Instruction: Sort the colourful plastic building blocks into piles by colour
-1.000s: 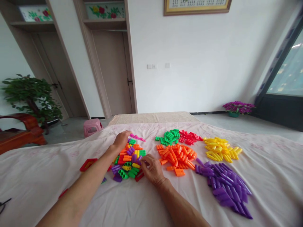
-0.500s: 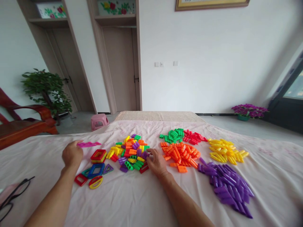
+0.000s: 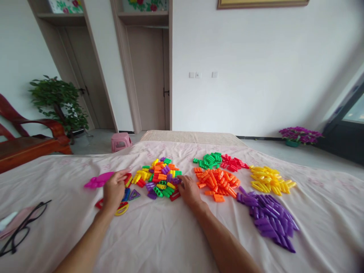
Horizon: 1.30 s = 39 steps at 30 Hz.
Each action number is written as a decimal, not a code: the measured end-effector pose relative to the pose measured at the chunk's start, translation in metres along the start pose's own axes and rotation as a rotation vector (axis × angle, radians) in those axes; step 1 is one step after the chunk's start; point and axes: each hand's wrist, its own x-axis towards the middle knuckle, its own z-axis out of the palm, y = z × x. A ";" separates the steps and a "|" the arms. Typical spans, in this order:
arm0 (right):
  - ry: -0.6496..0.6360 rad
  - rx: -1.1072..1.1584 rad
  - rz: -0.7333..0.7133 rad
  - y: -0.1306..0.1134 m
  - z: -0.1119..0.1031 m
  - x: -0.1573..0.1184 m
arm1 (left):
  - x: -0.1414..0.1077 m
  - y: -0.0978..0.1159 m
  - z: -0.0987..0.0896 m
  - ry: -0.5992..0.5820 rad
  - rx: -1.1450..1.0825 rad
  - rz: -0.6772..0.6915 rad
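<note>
I judge the purple piece [image 3: 176,181] at my right hand [image 3: 189,191] light, stiff, slick, best gripped crosswise; whether fingers there or on my left hand [image 3: 113,190] pinch anything, I can't tell.

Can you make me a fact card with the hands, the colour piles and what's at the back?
Left hand: by the flat shapes and pink piece; can't tell if it's holding anything
Right hand: at the mixed pile's right edge; grip unclear
One-colour piles: green, red, orange, yellow, purple
Under them: pale cloth
Back left: pink stool, wooden chair
</note>
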 end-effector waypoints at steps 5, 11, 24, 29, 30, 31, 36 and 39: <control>-0.022 0.016 -0.021 -0.003 -0.001 0.000 | -0.051 0.032 0.068 -0.227 -0.111 0.098; 0.019 0.004 0.036 -0.003 -0.001 -0.001 | -0.037 0.036 0.093 -0.161 0.350 0.100; 0.130 0.060 0.006 0.001 0.006 -0.002 | -0.045 0.045 0.094 -0.305 0.397 0.162; 0.262 0.188 -0.006 0.003 -0.006 -0.008 | -0.059 0.030 0.077 -0.128 0.237 0.337; 0.274 0.194 -0.001 0.004 -0.013 -0.009 | -0.060 0.027 0.074 -0.103 0.223 0.329; 0.277 0.193 0.002 0.006 -0.023 -0.010 | -0.060 0.025 0.072 -0.099 0.223 0.321; 0.329 0.073 0.082 0.032 -0.099 -0.024 | -0.057 0.018 0.072 -0.186 0.264 0.276; 0.330 -0.096 0.158 0.058 -0.153 -0.044 | -0.055 0.013 0.078 -0.249 0.224 0.286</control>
